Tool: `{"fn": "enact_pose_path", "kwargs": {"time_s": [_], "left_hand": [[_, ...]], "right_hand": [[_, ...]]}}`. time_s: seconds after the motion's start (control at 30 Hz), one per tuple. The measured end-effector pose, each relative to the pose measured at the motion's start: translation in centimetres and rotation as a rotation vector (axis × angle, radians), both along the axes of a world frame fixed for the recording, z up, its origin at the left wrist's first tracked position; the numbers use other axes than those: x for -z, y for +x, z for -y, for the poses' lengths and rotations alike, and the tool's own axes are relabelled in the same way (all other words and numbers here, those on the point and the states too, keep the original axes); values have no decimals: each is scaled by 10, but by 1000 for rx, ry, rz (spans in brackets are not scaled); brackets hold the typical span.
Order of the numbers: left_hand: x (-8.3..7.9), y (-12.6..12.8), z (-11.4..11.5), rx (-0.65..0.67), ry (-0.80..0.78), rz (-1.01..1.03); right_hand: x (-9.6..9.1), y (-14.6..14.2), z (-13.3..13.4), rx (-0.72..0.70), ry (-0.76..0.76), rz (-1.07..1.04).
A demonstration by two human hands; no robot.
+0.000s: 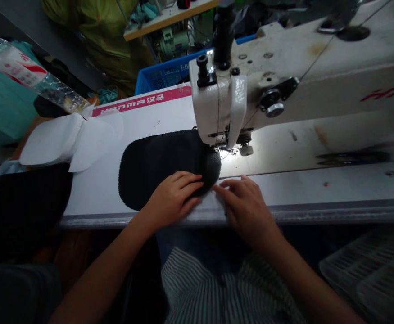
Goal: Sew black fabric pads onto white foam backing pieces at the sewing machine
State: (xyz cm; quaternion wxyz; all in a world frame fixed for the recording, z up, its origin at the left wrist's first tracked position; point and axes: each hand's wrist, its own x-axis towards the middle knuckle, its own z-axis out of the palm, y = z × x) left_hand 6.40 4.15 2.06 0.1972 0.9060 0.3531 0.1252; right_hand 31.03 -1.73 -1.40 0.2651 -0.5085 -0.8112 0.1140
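Observation:
A black oval fabric piece (156, 166) lies flat on the white machine table (318, 180), its right end under the needle area of the white sewing machine (224, 108). My left hand (174, 198) rests flat on the near right part of the fabric, fingers stretched out and close together. My right hand (244, 204) lies on the table just right of the fabric's edge, fingers extended toward it and touching or nearly touching its rim. A small lamp lights the spot by the presser foot (227, 146).
A stack of white cut pieces (68, 139) lies at the table's left. A dark fabric pile (21, 202) sits lower left. A clear plastic bottle (31, 74) hangs upper left. A blue crate (163, 74) stands behind. A white slatted basket (369, 274) is lower right.

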Motion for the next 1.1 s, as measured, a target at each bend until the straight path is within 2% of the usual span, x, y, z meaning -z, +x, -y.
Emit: {"fn": "enact_pose_path", "kwargs": {"time_s": [0.17, 0.23, 0.33, 0.47, 0.57, 0.63, 0.87, 1.1], "left_hand": [[-2, -11, -19, -71, -299, 233], [-4, -13, -22, -102, -347, 260], [-8, -4, -16, -121, -249, 195], [-10, 20, -4, -59, 28, -112], [-10, 31, -2, -2, 191, -272], [-10, 31, -5, 3, 253, -283], [-3, 24, -10, 49, 200, -192], [5, 32, -10, 17, 198, -214]], "right_hand": [[-3, -1, -4, 71, -4, -121], [-6, -5, -5, 77, 3, -113], [-11, -14, -5, 75, 18, -30], [-10, -21, -5, 122, 23, 157], [-7, -20, -3, 127, 25, 187], [-6, -19, -2, 121, 32, 173], [-4, -19, -2, 122, 31, 168], [-7, -20, -3, 105, -9, 213]]}}
